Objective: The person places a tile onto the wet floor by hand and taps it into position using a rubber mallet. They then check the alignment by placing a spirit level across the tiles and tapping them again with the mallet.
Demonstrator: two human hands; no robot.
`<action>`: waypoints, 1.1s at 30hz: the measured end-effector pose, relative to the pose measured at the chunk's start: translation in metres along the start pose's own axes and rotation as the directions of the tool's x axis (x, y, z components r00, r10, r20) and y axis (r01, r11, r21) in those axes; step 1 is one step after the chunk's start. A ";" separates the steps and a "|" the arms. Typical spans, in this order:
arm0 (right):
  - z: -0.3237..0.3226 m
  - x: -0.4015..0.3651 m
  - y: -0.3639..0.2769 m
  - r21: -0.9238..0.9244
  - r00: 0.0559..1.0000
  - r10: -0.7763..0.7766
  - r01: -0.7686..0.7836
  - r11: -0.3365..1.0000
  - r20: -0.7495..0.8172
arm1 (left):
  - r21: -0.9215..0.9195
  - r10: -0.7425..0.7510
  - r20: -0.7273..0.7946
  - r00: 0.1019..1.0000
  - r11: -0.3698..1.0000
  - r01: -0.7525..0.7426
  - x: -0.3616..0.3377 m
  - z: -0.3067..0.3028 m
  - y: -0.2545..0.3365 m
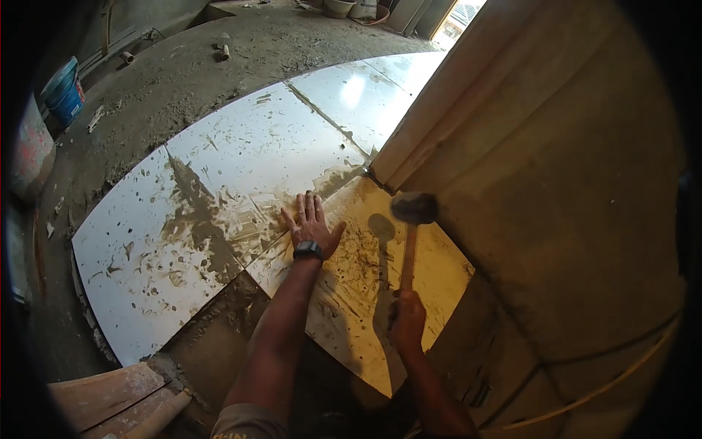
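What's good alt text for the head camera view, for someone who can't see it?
A person's right hand grips a mallet, its head raised above a dirt-smeared tile lit yellow, while the left hand spreads where that tile meets muddy white tiles. Rough bare ground and a blue bucket lie farther off.

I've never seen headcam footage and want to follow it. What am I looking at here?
There is no machine: these are one person's bare hands. The single picture comes from a camera worn on that person's head, looking forward and down. Below lie large white floor tiles, streaked with brownish smears. The left hand, a wristwatch at its wrist, is spread flat on the tiles. The right hand grips a mallet by its handle, its dark head raised clear of the tile beneath.
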State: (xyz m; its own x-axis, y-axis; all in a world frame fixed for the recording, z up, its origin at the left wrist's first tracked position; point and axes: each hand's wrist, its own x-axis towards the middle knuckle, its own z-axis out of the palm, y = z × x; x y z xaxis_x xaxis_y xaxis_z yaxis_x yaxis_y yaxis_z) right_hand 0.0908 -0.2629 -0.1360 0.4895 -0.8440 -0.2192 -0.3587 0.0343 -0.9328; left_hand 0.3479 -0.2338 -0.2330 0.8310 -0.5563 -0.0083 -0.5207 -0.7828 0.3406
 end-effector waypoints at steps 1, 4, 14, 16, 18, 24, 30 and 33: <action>-0.003 0.003 -0.002 0.071 0.996 -0.090 0.091 0.993 -0.013 | 0.021 0.014 -0.037 0.999 1.000 -0.013 0.007 0.005 -0.001; -0.007 0.023 -0.012 0.272 0.953 -0.282 0.301 0.914 -0.109 | 0.032 0.043 -0.021 0.999 0.999 -0.042 0.016 0.001 -0.001; 0.002 0.081 0.036 -0.400 0.997 -0.040 0.062 0.914 0.062 | 0.018 0.064 -0.051 0.997 0.998 -0.063 0.027 -0.002 -0.001; 0.008 0.075 0.032 -0.240 0.997 -0.079 0.081 0.967 0.017 | 0.040 0.063 -0.047 0.997 0.997 -0.061 0.026 -0.001 -0.001; 0.008 0.068 0.038 -0.367 0.980 -0.198 0.192 0.910 0.023 | 0.043 0.066 -0.043 0.997 0.997 -0.064 0.025 0.000 -0.002; 0.004 0.059 0.031 -0.229 0.996 -0.091 0.087 0.969 -0.005 | 0.058 0.063 -0.046 0.997 0.997 -0.060 0.027 -0.004 0.000; -0.004 0.053 0.034 -0.544 0.993 0.052 0.012 0.839 0.102 | 0.060 0.057 -0.041 0.998 0.997 -0.054 0.025 -0.004 0.001; -0.005 0.041 0.031 -0.388 0.999 -0.046 0.054 0.920 0.030 | 0.060 0.055 -0.047 0.997 0.997 -0.052 0.027 -0.003 -0.001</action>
State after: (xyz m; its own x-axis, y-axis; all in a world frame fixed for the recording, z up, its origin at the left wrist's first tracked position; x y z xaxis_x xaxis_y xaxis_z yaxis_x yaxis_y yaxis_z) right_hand 0.0960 -0.2994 -0.1728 0.5289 -0.8283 -0.1848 -0.6121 -0.2215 -0.7591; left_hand 0.3713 -0.2474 -0.2309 0.8095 -0.5845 0.0548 -0.5739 -0.7681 0.2839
